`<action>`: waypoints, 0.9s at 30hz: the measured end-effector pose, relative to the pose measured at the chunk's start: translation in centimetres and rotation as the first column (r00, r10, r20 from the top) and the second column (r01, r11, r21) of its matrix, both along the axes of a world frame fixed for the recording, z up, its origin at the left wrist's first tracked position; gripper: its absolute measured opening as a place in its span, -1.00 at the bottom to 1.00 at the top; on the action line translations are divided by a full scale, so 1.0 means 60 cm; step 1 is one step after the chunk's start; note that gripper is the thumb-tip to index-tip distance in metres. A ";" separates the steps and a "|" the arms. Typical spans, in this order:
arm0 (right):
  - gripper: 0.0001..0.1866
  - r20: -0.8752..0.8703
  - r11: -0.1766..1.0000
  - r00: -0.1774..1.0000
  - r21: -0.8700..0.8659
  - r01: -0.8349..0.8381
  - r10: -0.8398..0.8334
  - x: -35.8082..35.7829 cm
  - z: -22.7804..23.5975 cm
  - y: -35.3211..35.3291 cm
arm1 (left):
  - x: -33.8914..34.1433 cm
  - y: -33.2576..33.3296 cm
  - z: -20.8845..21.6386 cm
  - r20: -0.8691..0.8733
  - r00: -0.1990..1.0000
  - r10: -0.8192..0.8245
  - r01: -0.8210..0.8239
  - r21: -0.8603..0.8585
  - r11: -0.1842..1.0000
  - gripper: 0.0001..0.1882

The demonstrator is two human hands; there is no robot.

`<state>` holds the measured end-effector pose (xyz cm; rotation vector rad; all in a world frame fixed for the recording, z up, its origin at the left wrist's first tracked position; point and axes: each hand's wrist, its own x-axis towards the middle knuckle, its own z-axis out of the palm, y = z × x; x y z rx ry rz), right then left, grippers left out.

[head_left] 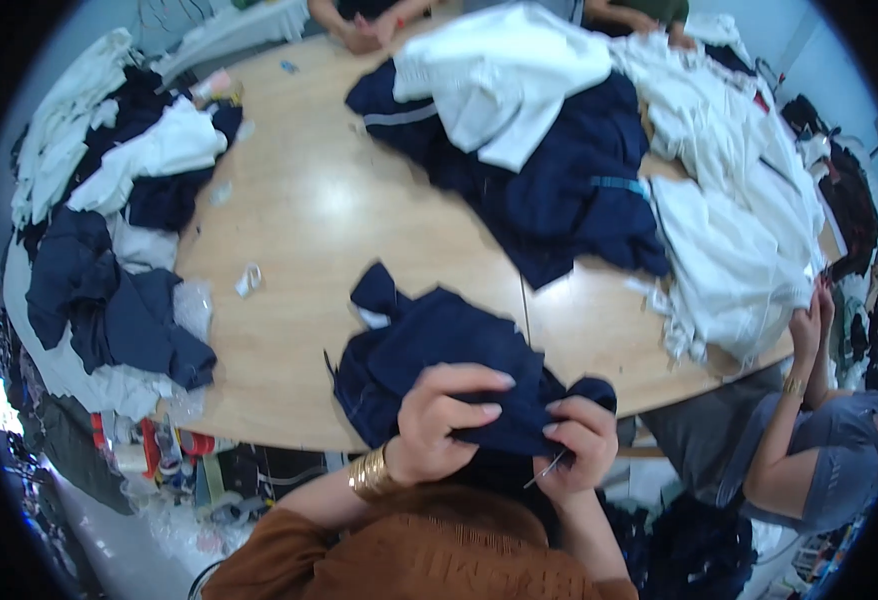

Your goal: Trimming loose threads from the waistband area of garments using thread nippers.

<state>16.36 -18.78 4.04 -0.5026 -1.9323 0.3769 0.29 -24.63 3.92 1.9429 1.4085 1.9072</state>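
Note:
A dark navy garment [429, 340] lies bunched at the table's near edge, part of it hanging toward my lap. My left hand [439, 425], a wide gold bracelet at its wrist, is curled on the cloth with fingers bent and fabric between them. To its right, my right hand [581, 440] pinches a gathered edge of the same garment. A thin metal tool [549, 470] pokes out below those fingers; its kind is hidden by the hand.
White garments [729, 240] and navy garments [579, 210] are heaped at the far right, more clothes [109, 290] on the left. A small white item [248, 280] lies on the wooden table [299, 220]. A co-worker [819, 450] handles white cloth at right; others' hands show at the far edge.

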 end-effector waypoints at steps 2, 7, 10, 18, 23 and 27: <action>-0.69 0.103 0.998 0.995 -0.058 0.008 -0.002 0.016 -0.002 0.010 | -0.013 0.008 -0.004 0.040 0.991 -0.125 0.130 -0.169 0.977 -0.65; -0.78 0.226 0.951 0.974 -0.302 0.065 0.005 0.020 0.031 0.032 | -0.033 0.012 0.026 0.254 0.856 -0.449 0.483 -0.702 0.524 -0.69; -0.78 0.265 0.890 0.964 -0.441 0.120 0.001 0.012 0.018 0.036 | -0.025 0.012 0.026 0.381 0.806 -0.452 0.579 -0.664 0.473 -0.63; -0.73 0.116 0.672 0.993 -0.734 0.100 -0.021 0.061 0.038 0.034 | -0.016 0.026 0.009 0.515 0.850 -0.113 0.462 -0.624 0.630 -0.66; -0.65 0.347 0.799 0.935 -0.542 0.261 -0.070 0.064 0.058 0.011 | -0.003 0.032 0.024 0.822 0.554 0.130 0.595 -0.500 0.629 -0.78; -0.54 0.329 0.813 0.936 -0.506 0.289 -0.129 0.073 0.058 0.013 | 0.008 0.047 0.016 0.834 0.529 0.158 0.583 -0.493 0.646 -0.78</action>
